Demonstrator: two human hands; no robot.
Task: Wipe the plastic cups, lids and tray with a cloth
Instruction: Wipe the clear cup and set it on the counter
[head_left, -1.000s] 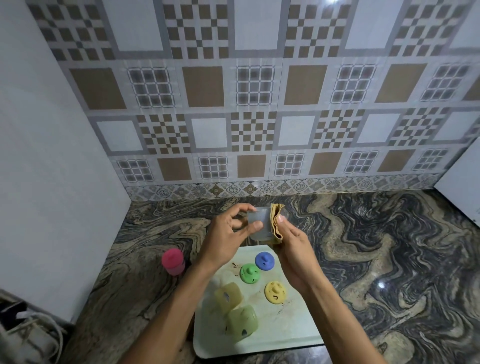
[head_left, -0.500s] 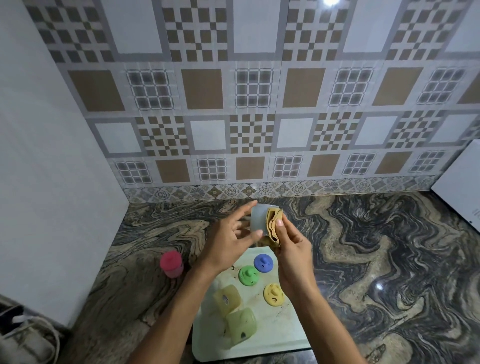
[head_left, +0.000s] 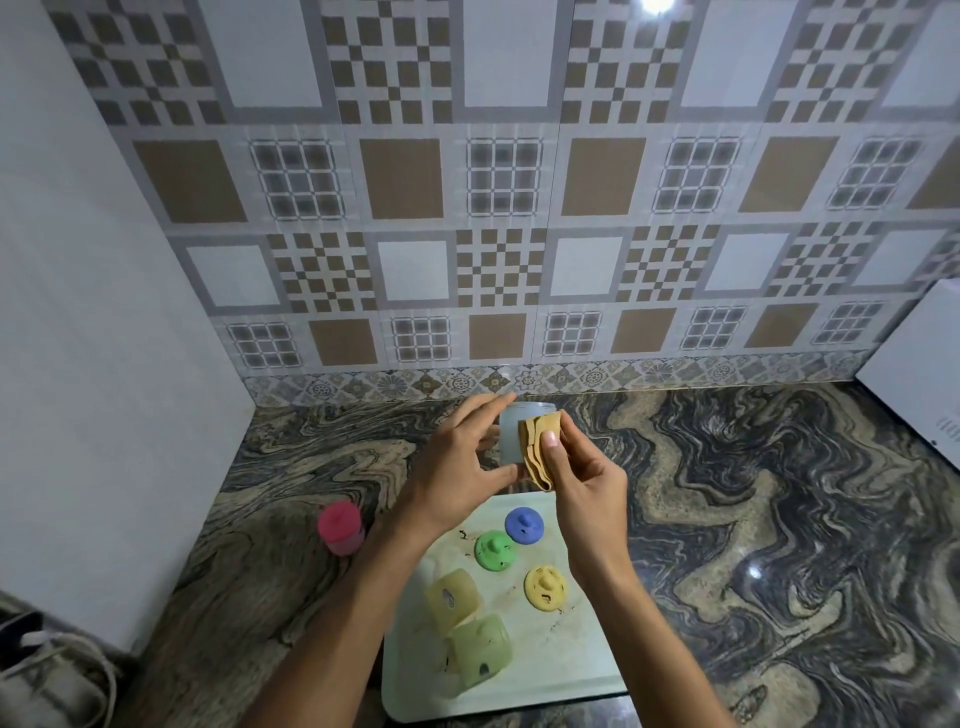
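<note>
My left hand (head_left: 457, 467) grips a pale translucent cup (head_left: 511, 436) above the far end of the tray. Against the cup's side, my right hand (head_left: 582, 478) pinches a folded tan cloth (head_left: 537, 449), thumb on top. Below lies a pale green tray (head_left: 566, 665) with dirt marks. On it sit a blue lid (head_left: 523, 526), a green lid (head_left: 495, 551) and a yellow lid (head_left: 544, 586). A yellowish cup (head_left: 452, 600) and a greenish cup (head_left: 480, 652) lie on the tray's left side. A pink cup with a pink lid (head_left: 340, 527) stands on the counter, left of the tray.
The marbled stone counter (head_left: 753, 519) runs to a tiled back wall. A white wall panel (head_left: 104, 364) closes the left side. A white appliance (head_left: 919, 364) stands at the far right. Cables and a dark object (head_left: 47, 670) lie at the lower left.
The cloth has shifted over the side of the cup, and the cup has turned slightly in my left hand. The items on the tray have not moved.
</note>
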